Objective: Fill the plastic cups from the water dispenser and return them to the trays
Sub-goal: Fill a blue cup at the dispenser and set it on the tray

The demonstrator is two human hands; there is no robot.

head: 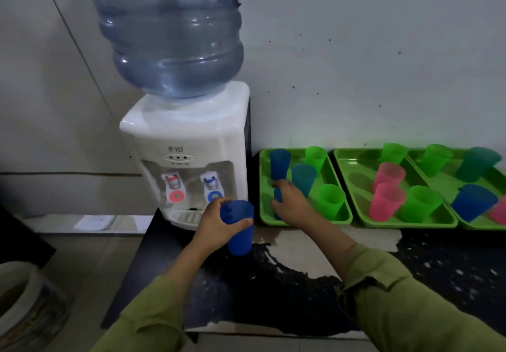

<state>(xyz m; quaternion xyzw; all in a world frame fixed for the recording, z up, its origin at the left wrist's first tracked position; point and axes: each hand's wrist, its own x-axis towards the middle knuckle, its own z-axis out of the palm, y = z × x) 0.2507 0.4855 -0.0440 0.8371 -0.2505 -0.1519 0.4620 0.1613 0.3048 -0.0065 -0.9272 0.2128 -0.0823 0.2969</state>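
The left hand (pixel 216 223) has its fingers and thumb wrapped round the upper part of an upright blue cup (pixel 239 238), held above the dark speckled counter (pixel 438 269); just beyond those fingers is the blue tap (pixel 212 187) of the white water dispenser (pixel 191 138), with the drip tray (pixel 186 217) just to their left and the red tap (pixel 174 187) further left; the big water bottle (pixel 169 31) sits upended on top; the small logo (pixel 175 149) on the dispenser's front is too blurred to read, and three small dots sit below it; the right hand (pixel 293 203) reaches into the nearest green tray (pixel 262 160), its fingers curled round a second blue cup (pixel 278 198); a taller blue cup (pixel 279 164) stands just beyond the fingertips, and whether the two cups touch I cannot tell; a teal cup (pixel 302 176) stands close on the fingers' right, with two green cups further right; well to the right of that hand lie the middle tray (pixel 353 165), carrying pink and green cups, and the far tray (pixel 476 227), carrying green, teal, blue and pink ones; a worn pale patch (pixel 301 244) marks the counter under the right wrist; both arms wear olive sleeves (pixel 397 297).
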